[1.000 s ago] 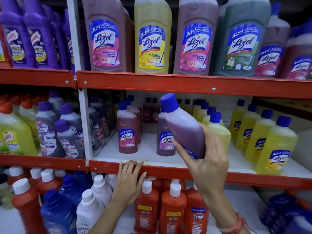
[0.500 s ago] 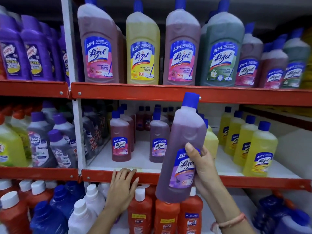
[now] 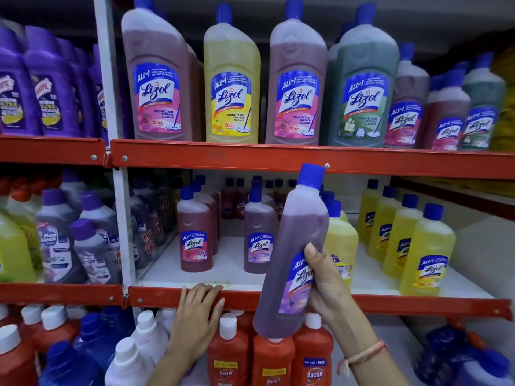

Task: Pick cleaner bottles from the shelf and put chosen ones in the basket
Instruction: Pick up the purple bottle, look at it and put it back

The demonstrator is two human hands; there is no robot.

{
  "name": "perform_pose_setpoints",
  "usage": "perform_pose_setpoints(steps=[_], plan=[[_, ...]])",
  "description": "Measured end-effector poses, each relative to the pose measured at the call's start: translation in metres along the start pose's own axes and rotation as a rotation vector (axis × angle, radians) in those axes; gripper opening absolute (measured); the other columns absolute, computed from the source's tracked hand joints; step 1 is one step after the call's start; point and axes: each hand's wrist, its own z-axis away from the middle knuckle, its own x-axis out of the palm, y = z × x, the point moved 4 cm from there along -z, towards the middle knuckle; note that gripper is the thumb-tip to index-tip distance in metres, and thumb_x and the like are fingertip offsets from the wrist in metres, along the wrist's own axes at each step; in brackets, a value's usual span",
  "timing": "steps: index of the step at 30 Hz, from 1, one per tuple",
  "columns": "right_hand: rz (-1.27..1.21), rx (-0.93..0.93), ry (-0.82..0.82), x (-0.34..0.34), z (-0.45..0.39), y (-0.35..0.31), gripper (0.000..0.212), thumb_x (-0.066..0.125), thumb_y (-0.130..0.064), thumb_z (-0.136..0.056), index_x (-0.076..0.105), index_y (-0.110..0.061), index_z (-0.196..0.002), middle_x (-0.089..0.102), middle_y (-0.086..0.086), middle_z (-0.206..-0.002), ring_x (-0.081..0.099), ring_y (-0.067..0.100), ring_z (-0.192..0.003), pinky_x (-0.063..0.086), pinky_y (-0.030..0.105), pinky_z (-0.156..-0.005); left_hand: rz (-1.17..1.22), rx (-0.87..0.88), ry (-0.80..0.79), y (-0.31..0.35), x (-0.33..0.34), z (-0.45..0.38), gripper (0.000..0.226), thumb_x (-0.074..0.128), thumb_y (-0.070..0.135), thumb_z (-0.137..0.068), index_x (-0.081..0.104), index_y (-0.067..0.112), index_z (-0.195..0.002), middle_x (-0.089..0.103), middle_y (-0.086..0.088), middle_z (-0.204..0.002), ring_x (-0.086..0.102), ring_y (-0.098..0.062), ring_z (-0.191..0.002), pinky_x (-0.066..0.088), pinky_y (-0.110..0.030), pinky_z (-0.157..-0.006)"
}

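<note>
a: where's the purple lizol bottle (image 3: 292, 263)?
b: out in front of the middle shelf (image 3: 390, 303), nearly upright, gripped by the right hand (image 3: 324, 285).
a: left hand (image 3: 196, 310)?
b: flat on the shelf edge, grasping nothing.

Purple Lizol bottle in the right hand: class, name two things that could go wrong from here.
1. The right hand grips the purple Lizol bottle low, by one side; top-heavy, it might slip or tip.
2. Its base hangs just above the orange Bactin bottles; lowering it carelessly could knock them over.
</note>
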Motion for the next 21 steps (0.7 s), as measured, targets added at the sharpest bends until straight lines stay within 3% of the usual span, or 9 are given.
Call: perform_pose_setpoints(steps=[2,8,12,18,21], plan=[[0.084,-0.018,0.011,-0.004,-0.012,0.001,0.088,0.097,-0.04,-0.029,0.062,-0.005,-0.102,0.077,0.008,-0.081,0.073,0.02,-0.071,0.062,0.033,-0.065,-0.009,-0.004,0.0,-0.001,0.0,0.0,0.066,0.011,0.06,-0.092,0.057,0.024,-0.121,0.058,0.008,-0.107,0.05,-0.015,-0.111,0.019,-0.041,-0.111],[0.353,-0.094,0.032,-0.007,-0.045,0.01,0.069,0.095,-0.025,-0.045,0.066,-0.019,-0.107,0.077,0.004,-0.098,0.072,0.021,-0.089,0.059,0.03,-0.071,-0.032,0.076,-0.006,-0.008,-0.001,-0.003,0.058,0.019,0.059,-0.093,0.06,0.026,-0.12,0.059,0.01,-0.103,0.053,-0.013,-0.106,0.017,-0.037,-0.109],[0.442,-0.096,0.077,-0.01,-0.064,0.027,0.06,0.083,-0.01,-0.054,0.063,-0.023,-0.109,0.078,-0.002,-0.092,0.073,0.015,-0.085,0.059,0.027,-0.066,-0.031,0.073,-0.004,-0.007,0.001,-0.002,0.058,0.02,0.056,-0.095,0.06,0.024,-0.12,0.061,0.007,-0.105,0.053,-0.016,-0.106,0.017,-0.039,-0.109],[0.49,-0.039,0.157,-0.029,-0.082,0.05,0.068,0.085,-0.017,-0.051,0.06,-0.022,-0.114,0.076,0.002,-0.1,0.074,0.017,-0.086,0.061,0.031,-0.068,-0.027,0.086,0.009,-0.01,0.002,-0.001,0.05,0.026,0.05,-0.095,0.058,0.025,-0.124,0.06,0.008,-0.107,0.05,-0.014,-0.109,0.013,-0.036,-0.111],[0.496,-0.014,0.188,-0.037,-0.084,0.057,0.058,0.083,-0.018,-0.05,0.061,-0.028,-0.104,0.075,-0.002,-0.095,0.074,0.013,-0.079,0.06,0.028,-0.064,-0.019,0.081,0.019,-0.01,0.002,-0.001,0.046,0.03,0.048,-0.094,0.058,0.025,-0.123,0.061,0.007,-0.108,0.05,-0.014,-0.11,0.014,-0.037,-0.111]])
